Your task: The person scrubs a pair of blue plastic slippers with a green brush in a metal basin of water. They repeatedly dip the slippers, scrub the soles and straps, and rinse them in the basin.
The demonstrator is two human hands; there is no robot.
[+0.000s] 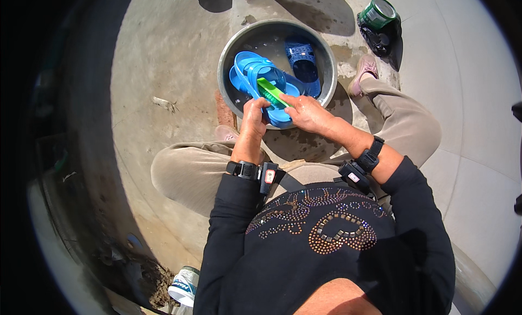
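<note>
My left hand (256, 116) grips the heel end of a light-blue plastic sandal (249, 65), which it holds tilted over a round metal basin (223, 66). In my right hand (308, 113) is a scrubbing brush (271, 87) with a bright green back and darker green bristles. The bristles lie against the sandal's footbed, behind its straps. A second light-blue sandal (292, 89) shows partly beneath the first. Inside the basin, a dark-blue slide sandal (302, 58) rests in murky water on the right, and another dark-blue piece (310, 87) lies near it, partly hidden.
A green tin (377, 14) stands on a black plastic bag (381, 41) at the upper right. My pink shoe (365, 72) is right of the basin. A red brick (225, 109) touches the basin's lower left. A white container (184, 288) sits at the lower left.
</note>
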